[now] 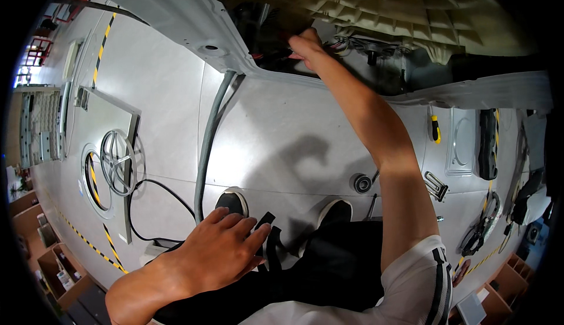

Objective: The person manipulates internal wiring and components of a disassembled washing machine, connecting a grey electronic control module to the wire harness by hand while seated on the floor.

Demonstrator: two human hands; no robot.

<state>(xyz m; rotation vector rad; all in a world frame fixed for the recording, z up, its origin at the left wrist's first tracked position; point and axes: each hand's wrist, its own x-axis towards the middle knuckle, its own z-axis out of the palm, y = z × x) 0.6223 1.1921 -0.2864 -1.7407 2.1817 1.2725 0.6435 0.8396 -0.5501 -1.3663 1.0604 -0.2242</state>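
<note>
My right hand (305,47) reaches inside the underside of a grey metal appliance cabinet (176,13), beside a ribbed cream plastic tub (411,13). Its fingers are curled on something in shadow, with a bit of red near them, too small to name. Wires and small black and metal fittings (372,54) lie just right of it. My left hand (229,243) is low over my dark-clad lap, fingers apart and loosely bent, holding nothing visible, near black straps (273,245). A grey hose (208,146) runs from the cabinet down to my feet.
A metal panel (120,113) with a pulley wheel (117,166) and black cable lies left. At right are a yellow-black screwdriver (436,128), small round part (362,183), pressed plate (461,143), black bar (486,143) and coiled harness (479,225). Cardboard boxes (50,272) stand at the edges.
</note>
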